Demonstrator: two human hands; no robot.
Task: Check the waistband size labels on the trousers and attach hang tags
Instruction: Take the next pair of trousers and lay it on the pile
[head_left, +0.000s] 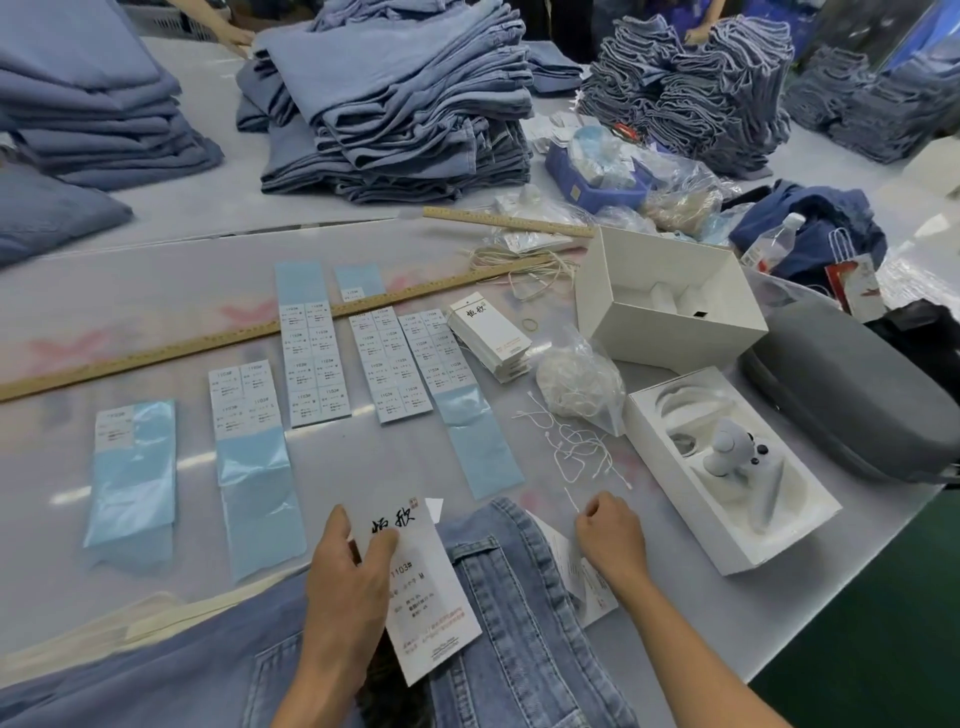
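Observation:
Blue denim trousers (498, 639) lie at the near edge of the table. Over them my left hand (348, 577) grips a white hang tag (431, 597) printed with black characters and a size sticker. My right hand (610, 535) pinches the end of a thin white string loop (571, 500) just right of the trousers. Loose white strings (576, 447) lie scattered beyond it, near a clear bag of strings (582, 384). A stack of blank hang tags (491, 335) lies mid-table. Another white tag (576, 571) lies under my right wrist.
Several sheets of size stickers on blue backing (317, 358) lie in rows. A long wooden ruler (249, 332) crosses the table. White boxes (670, 306), one holding a controller (727, 452), and a grey case (852, 395) sit to the right. Stacks of folded jeans (395, 104) fill the back.

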